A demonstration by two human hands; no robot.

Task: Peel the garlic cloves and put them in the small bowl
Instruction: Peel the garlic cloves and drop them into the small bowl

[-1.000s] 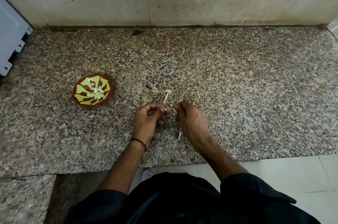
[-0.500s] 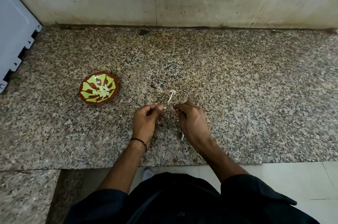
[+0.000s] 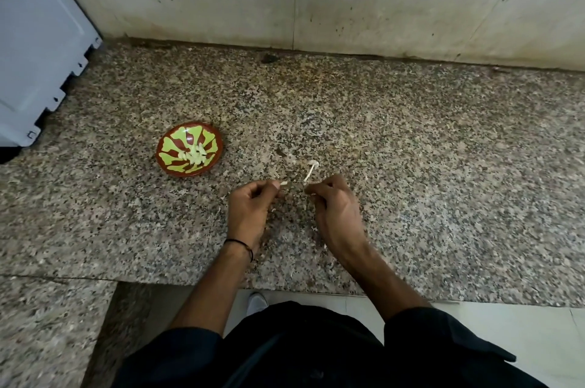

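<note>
Garlic clove (image 3: 284, 183) | pinched in your left grip (image 3: 253, 210) over the worktop (image 3: 443, 166), right of the small bowl (image 3: 167, 163) | your right grip (image 3: 335, 207) pinches a pale scrap (image 3: 308, 190) | peeled cloves (image 3: 193, 153) lie in the bowl

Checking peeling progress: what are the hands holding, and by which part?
The left hand pinches a small pale garlic piece by one end. The right hand pinches something too, but it is too small to tell what.
</note>
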